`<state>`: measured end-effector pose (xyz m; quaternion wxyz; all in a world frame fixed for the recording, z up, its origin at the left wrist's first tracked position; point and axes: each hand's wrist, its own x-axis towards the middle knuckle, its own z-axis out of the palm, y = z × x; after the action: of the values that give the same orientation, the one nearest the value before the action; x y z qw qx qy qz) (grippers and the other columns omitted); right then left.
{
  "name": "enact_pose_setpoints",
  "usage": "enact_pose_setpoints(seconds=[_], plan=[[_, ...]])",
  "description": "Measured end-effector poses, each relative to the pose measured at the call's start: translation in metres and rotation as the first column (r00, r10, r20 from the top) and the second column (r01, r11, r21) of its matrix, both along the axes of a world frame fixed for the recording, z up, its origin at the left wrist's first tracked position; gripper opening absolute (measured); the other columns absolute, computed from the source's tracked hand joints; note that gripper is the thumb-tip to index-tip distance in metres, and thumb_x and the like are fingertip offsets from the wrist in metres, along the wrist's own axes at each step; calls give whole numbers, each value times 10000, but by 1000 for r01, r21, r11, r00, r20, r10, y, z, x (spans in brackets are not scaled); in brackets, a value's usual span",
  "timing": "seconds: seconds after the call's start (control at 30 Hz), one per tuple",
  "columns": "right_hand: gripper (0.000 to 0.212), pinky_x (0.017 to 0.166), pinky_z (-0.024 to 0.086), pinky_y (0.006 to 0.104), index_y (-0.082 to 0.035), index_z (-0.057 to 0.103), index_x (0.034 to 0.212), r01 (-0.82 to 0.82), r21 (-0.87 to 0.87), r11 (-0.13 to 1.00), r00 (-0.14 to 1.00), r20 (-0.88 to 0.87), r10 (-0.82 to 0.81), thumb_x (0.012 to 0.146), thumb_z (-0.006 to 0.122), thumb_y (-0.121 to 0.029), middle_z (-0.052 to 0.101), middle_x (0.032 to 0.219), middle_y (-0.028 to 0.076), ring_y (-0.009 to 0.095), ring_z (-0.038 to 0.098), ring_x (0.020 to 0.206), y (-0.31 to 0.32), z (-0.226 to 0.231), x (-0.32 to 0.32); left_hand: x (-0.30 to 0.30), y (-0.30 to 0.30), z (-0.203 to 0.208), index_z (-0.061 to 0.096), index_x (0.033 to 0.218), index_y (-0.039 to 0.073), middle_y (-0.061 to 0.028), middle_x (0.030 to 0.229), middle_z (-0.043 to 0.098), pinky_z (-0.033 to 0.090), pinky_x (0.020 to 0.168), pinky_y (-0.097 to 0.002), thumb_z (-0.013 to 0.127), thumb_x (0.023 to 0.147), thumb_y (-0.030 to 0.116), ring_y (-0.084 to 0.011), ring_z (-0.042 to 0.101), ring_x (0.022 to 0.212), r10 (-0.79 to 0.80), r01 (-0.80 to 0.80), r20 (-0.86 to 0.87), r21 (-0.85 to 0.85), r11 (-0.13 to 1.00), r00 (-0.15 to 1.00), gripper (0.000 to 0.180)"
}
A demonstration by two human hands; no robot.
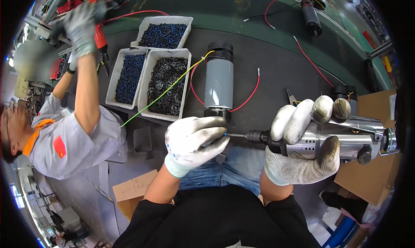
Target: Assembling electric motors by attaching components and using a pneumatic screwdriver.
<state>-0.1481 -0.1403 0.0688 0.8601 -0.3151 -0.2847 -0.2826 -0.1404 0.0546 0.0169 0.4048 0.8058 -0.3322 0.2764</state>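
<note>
The powered driver point(346, 145) is held level by the right hand point(304, 140), its bit point(237, 135) directed to the left. The gloved fingers are closed around the silver body, and two fingertips are laid along the lever on its upper side; whether the lever is pressed cannot be told. At the bit's tip a small blue piece point(225, 134), possibly a screw, is pinched between the thumb and fingers of the left hand point(196, 137). Its shape is mostly hidden by the glove.

The grey cylinder point(219, 81) is placed on the dark table point(268, 53) just beyond the left hand, with a black cap at each end; contact between glove and near cap cannot be confirmed. A yellow-green wire point(189, 70) and a red wire point(258, 78) are seen beside it. To its left, blue pieces point(129, 79) are held in two white trays point(189, 25), and black rings point(166, 83) in a third.

Step in hand, as judged: the blue piece is being fitted to the bit. For the next move, straight seating is called for, then release by the left fingers, with the bit kept in line and the cylinder steadied before any driving is begun.
</note>
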Motion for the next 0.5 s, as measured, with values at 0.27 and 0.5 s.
enact_pose_setpoints(seconds=[0.27,0.5], plan=[[529,534,525,356,-8,499,1416,-15,-46,999,1000,-14,14,948,642,-212,612,1164,156,198,604,698,8,-10,-1,-10,2,-5,756,959,103,-59,952,777,568,632,-311,882,714,132,-203,721,709,18,-16,-46,51,999,999,277],[538,548,528,347,-39,500,1405,58,-143,988,989,-125,-76,946,702,-234,621,1127,146,199,612,701,34,-23,2,-36,0,-6,520,1479,51,-116,895,756,577,628,-349,860,811,230,-274,720,670,302,-310,-727,127,942,617,770]])
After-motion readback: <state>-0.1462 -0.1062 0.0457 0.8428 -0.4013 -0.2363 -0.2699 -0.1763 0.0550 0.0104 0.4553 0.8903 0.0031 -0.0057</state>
